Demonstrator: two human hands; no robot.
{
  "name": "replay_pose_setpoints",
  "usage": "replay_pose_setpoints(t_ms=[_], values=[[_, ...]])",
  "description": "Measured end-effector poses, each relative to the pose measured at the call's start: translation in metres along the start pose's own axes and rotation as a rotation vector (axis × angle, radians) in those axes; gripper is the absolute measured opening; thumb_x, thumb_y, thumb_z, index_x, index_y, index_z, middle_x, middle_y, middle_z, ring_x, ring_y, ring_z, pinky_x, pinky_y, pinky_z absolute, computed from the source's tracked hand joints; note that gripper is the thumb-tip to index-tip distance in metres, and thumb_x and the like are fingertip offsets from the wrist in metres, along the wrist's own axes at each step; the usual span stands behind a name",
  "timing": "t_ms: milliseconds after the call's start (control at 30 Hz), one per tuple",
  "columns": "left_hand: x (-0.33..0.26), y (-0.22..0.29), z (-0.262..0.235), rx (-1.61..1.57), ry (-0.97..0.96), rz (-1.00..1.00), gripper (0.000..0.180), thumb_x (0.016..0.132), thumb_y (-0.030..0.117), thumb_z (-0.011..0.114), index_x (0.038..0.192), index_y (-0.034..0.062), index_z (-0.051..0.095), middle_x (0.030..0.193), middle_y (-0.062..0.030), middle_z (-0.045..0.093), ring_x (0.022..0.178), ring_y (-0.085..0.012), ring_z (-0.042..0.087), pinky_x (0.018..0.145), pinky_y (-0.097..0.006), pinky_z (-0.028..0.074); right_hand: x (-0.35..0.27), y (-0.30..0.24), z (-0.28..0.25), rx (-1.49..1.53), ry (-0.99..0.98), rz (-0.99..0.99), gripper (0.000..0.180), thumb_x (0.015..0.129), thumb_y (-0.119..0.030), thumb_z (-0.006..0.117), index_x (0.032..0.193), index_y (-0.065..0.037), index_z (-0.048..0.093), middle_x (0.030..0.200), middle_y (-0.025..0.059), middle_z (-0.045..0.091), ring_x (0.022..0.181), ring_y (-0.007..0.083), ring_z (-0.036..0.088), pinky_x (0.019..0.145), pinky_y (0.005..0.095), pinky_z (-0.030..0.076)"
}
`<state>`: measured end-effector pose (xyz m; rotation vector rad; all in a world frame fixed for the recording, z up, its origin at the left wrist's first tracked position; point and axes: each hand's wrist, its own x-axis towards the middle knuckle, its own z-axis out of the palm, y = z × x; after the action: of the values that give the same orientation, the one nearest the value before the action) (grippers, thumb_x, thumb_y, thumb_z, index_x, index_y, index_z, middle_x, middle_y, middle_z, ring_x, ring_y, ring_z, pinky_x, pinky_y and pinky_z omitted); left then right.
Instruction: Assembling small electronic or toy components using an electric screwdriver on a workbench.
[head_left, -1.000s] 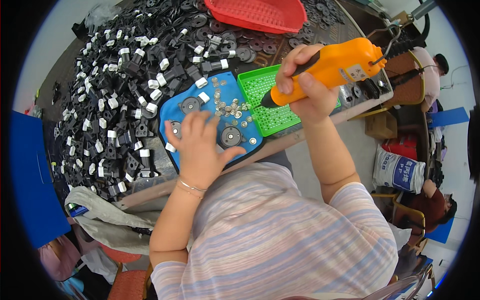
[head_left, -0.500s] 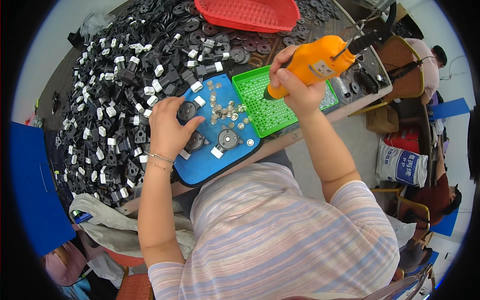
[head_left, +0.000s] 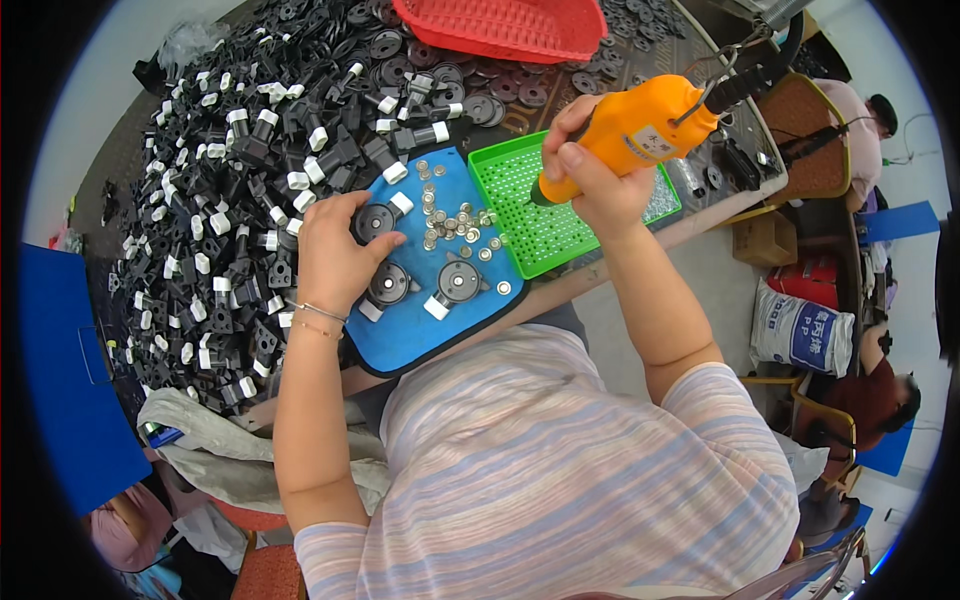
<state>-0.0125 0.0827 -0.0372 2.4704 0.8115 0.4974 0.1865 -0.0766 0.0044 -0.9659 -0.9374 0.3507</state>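
Observation:
My right hand (head_left: 600, 180) grips an orange electric screwdriver (head_left: 640, 130), its dark tip tilted down over a green perforated tray (head_left: 560, 245). On the blue mat (head_left: 410, 335), my left hand (head_left: 335, 250) has its thumb and fingers round the edge of a black round part with a white end (head_left: 377, 221). Two similar parts lie close by: one black round part (head_left: 388, 284) just below the hand, and another black disc part (head_left: 459, 282) to its right. Several small silver metal pieces (head_left: 465, 225) are scattered over the mat between the parts and the tray.
A large heap of black parts with white ends (head_left: 230, 190) covers the table's left side. A red basket (head_left: 500, 35) stands at the back, near black discs (head_left: 530, 93). Small clear or silvery bits lie in the tray's right end. Other people sit at the right.
Hardly anything differs. The screwdriver and right hand have shifted very slightly in the picture, along with the mat and tray; my left hand stays at the same black part.

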Motion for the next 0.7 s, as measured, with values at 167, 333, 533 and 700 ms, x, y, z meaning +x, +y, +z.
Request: replay_pose_setpoints(t_ms=[167,333,533,700], values=[[0.000,-0.003,-0.003,-0.021,-0.018,-0.035,0.049,0.059,0.020,0.082,0.100,0.0004,0.063,0.098,-0.0140,0.062,0.097,-0.0296,0.054,0.084,-0.037,0.045,0.000,0.003,-0.002,-0.003,0.000,0.014,0.022,0.075,0.003,0.059,0.094,0.000,0.049,0.078,0.0093,0.053,0.060,0.0149,0.054,0.055,0.0251,0.043],[0.002,-0.008,-0.003,-0.062,-0.047,-0.054,0.043,0.060,0.018,0.081,0.094,-0.0008,0.064,0.090,-0.0146,0.062,0.089,-0.0310,0.057,0.080,-0.037,0.046,0.005,-0.001,0.002,0.006,-0.036,0.051,0.023,0.074,0.003,0.059,0.095,-0.001,0.049,0.080,0.0097,0.053,0.060,0.0152,0.053,0.056,0.0259,0.044],[0.005,-0.008,-0.002,-0.068,-0.094,-0.030,0.043,0.061,0.020,0.081,0.094,-0.0016,0.065,0.089,-0.0148,0.062,0.085,-0.0314,0.060,0.075,-0.036,0.048,0.030,-0.020,0.011,0.156,-0.186,-0.096,0.022,0.079,-0.002,0.054,0.100,0.000,0.047,0.085,0.0143,0.054,0.062,0.0173,0.054,0.058,0.0277,0.046],[0.006,-0.007,-0.003,-0.041,-0.118,-0.053,0.044,0.061,0.021,0.081,0.096,-0.0013,0.064,0.092,-0.0154,0.063,0.085,-0.0314,0.061,0.076,-0.036,0.049,0.035,0.007,0.067,0.123,-0.228,-0.122,0.022,0.078,-0.002,0.058,0.099,0.000,0.050,0.082,0.0115,0.058,0.061,0.0135,0.056,0.057,0.0250,0.047]])
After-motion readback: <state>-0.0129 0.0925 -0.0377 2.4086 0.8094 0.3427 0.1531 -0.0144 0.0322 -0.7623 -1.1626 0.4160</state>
